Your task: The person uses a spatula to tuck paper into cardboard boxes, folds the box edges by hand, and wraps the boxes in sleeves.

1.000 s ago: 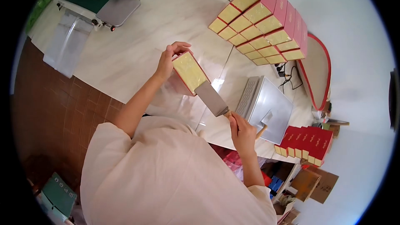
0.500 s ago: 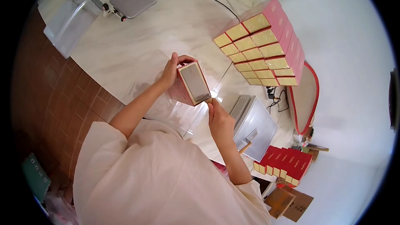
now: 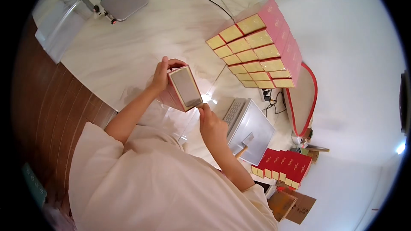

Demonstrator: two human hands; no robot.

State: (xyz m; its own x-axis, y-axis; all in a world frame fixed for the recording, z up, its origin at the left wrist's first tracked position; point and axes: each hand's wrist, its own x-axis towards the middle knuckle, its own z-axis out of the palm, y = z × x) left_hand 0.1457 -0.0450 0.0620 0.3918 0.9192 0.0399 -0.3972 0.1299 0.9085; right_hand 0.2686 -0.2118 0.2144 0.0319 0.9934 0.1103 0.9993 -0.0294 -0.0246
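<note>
Right across the carton [image 3: 170, 99] slid the metal spatula [image 3: 186, 87] this past second! Over the table [image 3: 180, 25], the left hand [image 3: 162, 77] clasped the carton, the right hand [image 3: 211, 123] gripped the spatula's handle; lettering on the red boxes [image 3: 291, 164] was unreadably small.

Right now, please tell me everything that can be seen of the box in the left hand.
The box is rectangular and looks like card, with reddish-pink sides and a pale yellow end edged in red. The left hand grips it, the yellow end slanted and facing the camera. A flat metal blade, held by the right hand, covers most of that end, apparently lying against it. Whether the table supports it is unclear.
</note>
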